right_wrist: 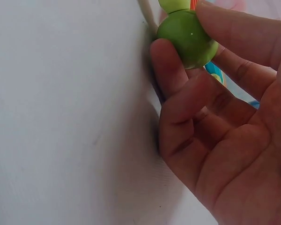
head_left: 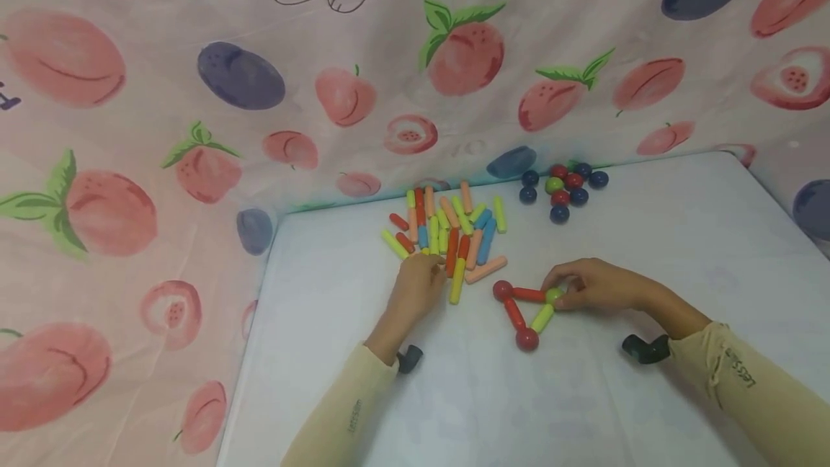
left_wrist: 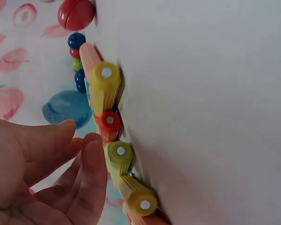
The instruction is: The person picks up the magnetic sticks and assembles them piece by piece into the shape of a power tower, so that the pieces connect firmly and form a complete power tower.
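My right hand (head_left: pixel 599 285) pinches a green ball (right_wrist: pixel 189 40) between thumb and fingertips. That ball is one corner of a triangle lying on the table, with a red ball (head_left: pixel 502 290) and another red ball (head_left: pixel 527 339) at the other corners. Two red sticks, one of them the upper red stick (head_left: pixel 529 295), and a yellow-green stick (head_left: pixel 542 318) form its sides. My left hand (head_left: pixel 417 285) is at the front of a pile of coloured sticks, fingers bent. In the left wrist view its thumb and fingertips stand beside a yellow-green stick (left_wrist: pixel 118 157), nothing between them.
The pile holds red, yellow, blue and peach sticks, such as a peach stick (head_left: pixel 486 269); several show round metal ends. Blue, red and green balls, including a blue ball (head_left: pixel 560 214), cluster at the back right. A fruit-print cloth (head_left: pixel 363 34) hangs behind the white table (head_left: pixel 493 409).
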Tool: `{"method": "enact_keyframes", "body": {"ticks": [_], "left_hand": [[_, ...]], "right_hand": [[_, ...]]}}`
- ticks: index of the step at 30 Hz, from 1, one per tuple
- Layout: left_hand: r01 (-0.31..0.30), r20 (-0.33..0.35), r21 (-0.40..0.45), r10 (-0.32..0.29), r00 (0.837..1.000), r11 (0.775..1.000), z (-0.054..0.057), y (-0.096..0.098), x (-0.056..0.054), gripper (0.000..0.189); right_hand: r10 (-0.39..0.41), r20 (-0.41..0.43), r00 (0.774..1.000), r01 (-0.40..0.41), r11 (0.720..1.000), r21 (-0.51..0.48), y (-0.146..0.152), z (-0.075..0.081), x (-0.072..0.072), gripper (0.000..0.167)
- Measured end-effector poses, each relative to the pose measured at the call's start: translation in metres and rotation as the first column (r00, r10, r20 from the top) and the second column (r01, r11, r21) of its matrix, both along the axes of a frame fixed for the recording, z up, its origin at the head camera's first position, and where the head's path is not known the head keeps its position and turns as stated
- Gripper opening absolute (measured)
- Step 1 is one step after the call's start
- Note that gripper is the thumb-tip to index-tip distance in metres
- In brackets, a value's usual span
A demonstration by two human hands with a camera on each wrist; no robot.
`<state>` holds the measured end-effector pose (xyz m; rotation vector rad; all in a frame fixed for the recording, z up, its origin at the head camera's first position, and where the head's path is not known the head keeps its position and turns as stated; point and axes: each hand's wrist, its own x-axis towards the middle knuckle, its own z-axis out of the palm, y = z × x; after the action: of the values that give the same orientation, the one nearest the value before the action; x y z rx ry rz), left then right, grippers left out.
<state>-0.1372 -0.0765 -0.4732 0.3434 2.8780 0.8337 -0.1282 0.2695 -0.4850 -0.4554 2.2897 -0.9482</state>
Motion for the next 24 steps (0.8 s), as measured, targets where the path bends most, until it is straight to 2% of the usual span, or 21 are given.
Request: {"method": "enact_keyframes", "body": {"ticks": [3, 7, 11, 17, 20, 24], "left_hand": [[-0.03, 0.015, 0.013, 0.03, 0.999, 0.999, 0.001, 0.004, -0.012, 0.028], [-0.072, 0.073, 0.028, 0.07, 0.995, 0.997, -0.001, 0.009, -0.028, 0.027], [-0.055, 0.09, -0.01, 0.056, 0.994, 0.998, -0.009, 0.016, -0.037, 0.012], [-0.073, 0.062, -0.051, 0.076, 0.995, 0.996, -0.014, 0.024, -0.04, 0.015], [-0.081, 0.084, -0.077, 0.087, 0.993, 0.994, -0.014, 0.027, -0.037, 0.013], [-0.052, 0.114, -0.099, 0.063, 0.992, 0.994, -0.012, 0.027, -0.031, 0.011]], "right_hand": [[-0.004, 0.009, 1.0, 0.004, 1.0, -0.002, 0.0, 0.001, 0.0, 0.031], [0.001, 0.014, 1.0, -0.001, 1.0, -0.008, 0.0, 0.0, 0.0, 0.031], [0.005, 0.013, 1.0, -0.005, 1.0, -0.012, 0.001, 0.0, 0.0, 0.031], [0.013, 0.019, 1.0, -0.012, 0.999, -0.043, 0.0, 0.002, 0.003, 0.033], [0.008, 0.021, 1.0, -0.007, 0.999, -0.047, -0.001, 0.004, 0.003, 0.033], [0.001, 0.024, 1.0, 0.0, 0.999, -0.049, -0.001, 0.005, 0.004, 0.033]]}}
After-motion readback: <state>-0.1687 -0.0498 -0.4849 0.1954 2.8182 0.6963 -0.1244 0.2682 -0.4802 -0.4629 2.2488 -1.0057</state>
